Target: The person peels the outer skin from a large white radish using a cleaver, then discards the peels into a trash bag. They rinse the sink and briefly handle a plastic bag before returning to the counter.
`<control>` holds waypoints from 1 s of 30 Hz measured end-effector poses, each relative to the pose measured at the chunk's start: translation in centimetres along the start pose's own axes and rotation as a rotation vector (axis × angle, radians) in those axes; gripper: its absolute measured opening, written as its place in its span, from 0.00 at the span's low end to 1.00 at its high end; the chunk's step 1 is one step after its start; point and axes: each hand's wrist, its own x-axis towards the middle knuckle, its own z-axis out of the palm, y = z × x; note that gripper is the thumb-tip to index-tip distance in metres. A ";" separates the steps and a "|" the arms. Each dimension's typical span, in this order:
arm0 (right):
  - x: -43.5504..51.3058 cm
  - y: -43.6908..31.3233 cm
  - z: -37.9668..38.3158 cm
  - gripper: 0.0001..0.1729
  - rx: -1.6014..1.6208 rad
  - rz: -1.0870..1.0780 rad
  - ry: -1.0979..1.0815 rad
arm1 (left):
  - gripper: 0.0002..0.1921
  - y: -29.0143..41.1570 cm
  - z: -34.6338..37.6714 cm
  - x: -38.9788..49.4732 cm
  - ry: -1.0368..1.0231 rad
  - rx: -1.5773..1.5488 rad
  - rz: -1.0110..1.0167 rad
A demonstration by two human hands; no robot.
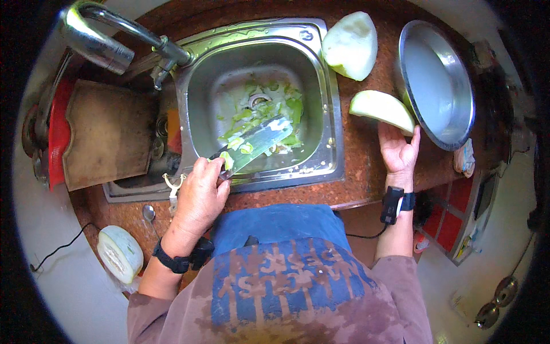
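Note:
My left hand [204, 189] grips the handle of a broad-bladed cleaver [258, 144], its blade tilted over the sink [320, 129] with pale green scraps stuck on it. Green peelings [294, 109] lie on the sink bottom around the drain. On the right, my right hand [399, 150] is palm up under a peeled, pale green-white melon or gourd piece [382, 107], with its fingers partly hidden beneath the piece. That piece lies close beside a steel basin [466, 124] holding cloudy liquid. A larger peeled piece [350, 47] rests at the sink's upper right corner.
A chrome faucet [129, 26] arches at the upper left. A wooden cutting board [109, 133] leans by a red plastic item [58, 133]. Near my left forearm are a peeler [173, 189], a spoon [148, 213] and an unpeeled cut gourd [124, 253]. A crumpled cloth [464, 159] lies below the basin.

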 end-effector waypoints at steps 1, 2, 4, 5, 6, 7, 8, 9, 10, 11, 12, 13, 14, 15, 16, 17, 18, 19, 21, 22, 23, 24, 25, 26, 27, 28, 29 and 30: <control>-0.5 0.1 0.1 0.37 -0.030 0.016 -0.002 | 0.19 0.0 0.1 -0.2 0.013 -0.007 0.007; -1.2 0.3 0.3 0.37 -0.061 0.021 0.037 | 0.19 0.0 0.3 -0.3 0.029 0.011 0.025; -3.3 1.3 0.7 0.32 -0.235 -0.014 0.034 | 0.19 0.1 0.6 -0.5 0.059 0.001 0.069; -4.5 2.3 0.9 0.27 -0.350 -0.056 0.075 | 0.20 0.1 0.7 -0.5 0.055 -0.003 0.065; -5.9 3.5 1.1 0.23 -0.497 -0.048 -0.047 | 0.20 0.1 0.9 -0.5 0.046 0.006 0.061; -7.4 5.1 1.4 0.20 -0.661 -0.071 -0.032 | 0.20 0.2 1.0 -0.5 0.053 0.025 0.075; -8.8 6.9 1.8 0.20 -0.932 -0.133 -0.227 | 0.20 0.3 1.2 -0.4 0.044 0.039 0.072; -10.0 9.0 2.3 0.21 -1.199 -0.211 -0.393 | 0.20 0.4 1.3 -0.2 0.045 0.051 0.073; -10.7 10.7 3.1 0.26 -1.459 -0.448 -0.670 | 0.20 0.6 1.5 0.0 0.073 0.066 0.102; -11.2 12.3 3.9 0.32 -1.680 -0.705 -1.000 | 0.20 0.7 1.6 0.1 0.083 0.063 0.126; -11.5 13.9 4.7 0.38 -1.796 -0.672 -1.207 | 0.20 0.9 1.7 0.3 0.101 0.060 0.150; -11.6 15.4 5.5 0.44 -1.882 -0.675 -1.433 | 0.20 1.0 1.7 0.4 0.119 0.057 0.175; -11.7 16.9 6.2 0.46 -1.895 -0.598 -1.506 | 0.20 1.1 1.6 0.5 0.075 0.113 0.186; -11.8 18.0 6.8 0.48 -1.870 -0.565 -1.597 | 0.19 1.2 1.5 0.6 0.096 0.107 0.203; -12.0 18.8 7.1 0.45 -1.838 -0.544 -1.616 | 0.19 1.2 1.4 0.5 0.115 0.103 0.214; -11.9 19.2 7.4 0.44 -1.899 -0.580 -1.636 | 0.18 1.2 1.2 0.5 0.122 0.093 0.217; -11.9 19.7 7.5 0.43 -1.934 -0.615 -1.666 | 0.17 1.1 0.9 0.2 0.144 0.109 0.220; -11.9 20.0 7.4 0.41 -1.971 -0.649 -1.698 | 0.17 0.9 0.5 0.0 0.136 0.115 0.232; -11.7 20.4 7.2 0.41 -1.996 -0.771 -1.707 | 0.17 0.4 -0.3 -1.1 0.117 0.127 0.239; -11.3 20.4 7.1 0.44 -2.045 -0.820 -1.693 | 0.17 0.1 -0.8 -1.7 0.121 0.154 0.223; -10.8 20.5 7.1 0.47 -2.113 -0.856 -1.683 | 0.18 -0.2 -1.3 -2.3 0.122 0.184 0.204; -10.2 20.3 7.1 0.44 -2.147 -0.862 -1.653 | 0.18 -0.6 -1.9 -3.0 0.113 0.215 0.180; -9.5 20.0 7.1 0.42 -2.198 -0.881 -1.592 | 0.19 -1.1 -2.5 -3.8 0.128 0.218 0.160; -8.6 20.0 7.3 0.43 -2.460 -0.909 -1.520 | 0.19 -1.5 -3.2 -4.8 0.134 0.223 0.134; -7.7 19.6 7.4 0.42 -2.542 -0.857 -1.409 | 0.19 -1.9 -3.8 -5.8 0.137 0.228 0.104; -7.2 19.1 7.3 0.42 -2.618 -0.825 -1.312 | 0.19 -2.4 -4.3 -6.7 0.164 0.188 0.087; -6.6 18.7 7.1 0.40 -2.879 -0.810 -1.238 | 0.18 -2.9 -4.6 -7.4 0.200 0.089 0.025; -6.3 18.2 6.8 0.39 -2.800 -0.776 -1.189 | 0.18 -3.6 -4.9 -8.4 0.254 0.024 -0.055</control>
